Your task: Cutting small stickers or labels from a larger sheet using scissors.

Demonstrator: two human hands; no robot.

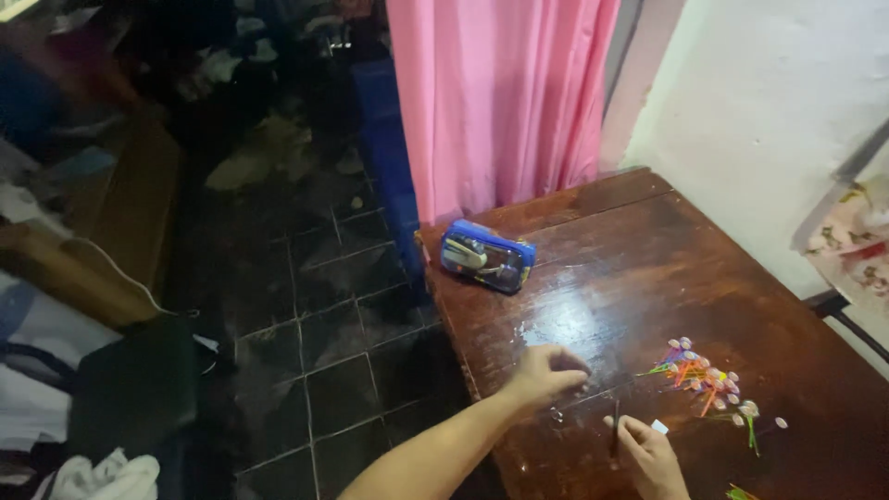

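the left hand (548,374) rests low in the middle of the frame on the dark wooden tabletop (648,268), fingers curled in; whether it pinches anything cannot be told. the right hand (651,454), at the bottom edge, is closed around a thin dark stick (615,428) held upright. just right of both hands lies a heap of small colourful picks (708,380). a blue pencil case (486,256) sits near the tabletop's upper left edge, below a pink curtain (500,93).
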